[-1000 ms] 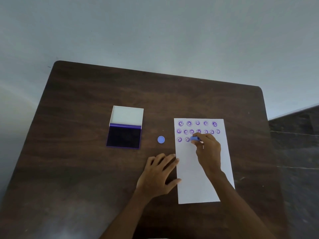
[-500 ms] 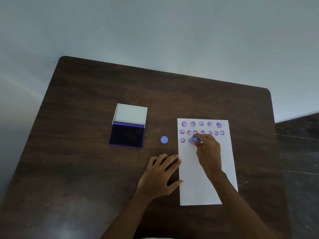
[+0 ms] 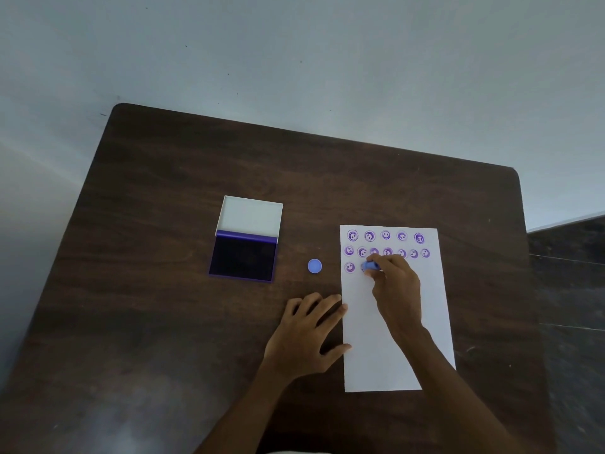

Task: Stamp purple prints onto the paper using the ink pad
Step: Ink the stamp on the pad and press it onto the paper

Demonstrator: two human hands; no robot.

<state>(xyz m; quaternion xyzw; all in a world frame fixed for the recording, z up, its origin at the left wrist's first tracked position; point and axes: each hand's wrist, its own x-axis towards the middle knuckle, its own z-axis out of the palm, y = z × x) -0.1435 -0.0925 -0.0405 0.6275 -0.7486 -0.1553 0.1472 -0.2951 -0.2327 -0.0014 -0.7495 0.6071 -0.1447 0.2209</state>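
Observation:
A white sheet of paper (image 3: 373, 348) lies on the right of the dark wooden table, with several purple smiley prints (image 3: 385, 235) in rows across its top. My right hand (image 3: 397, 286) pinches a small blue stamp (image 3: 371, 266) and holds it on the paper in the third row, next to the first print of that row. My left hand (image 3: 307, 332) lies flat on the table, fingertips resting on the paper's left edge. The open ink pad (image 3: 244, 258), dark purple with a raised white lid, sits to the left.
A small round blue cap (image 3: 314, 266) lies on the table (image 3: 157, 290) between the ink pad and the paper. A pale wall stands behind the table's far edge. A dark surface shows beyond the table's right side.
The stamp has shifted slightly left within the third row, now over the second print. My left hand stays pressed at the paper's edge. The camera view has drifted a little.

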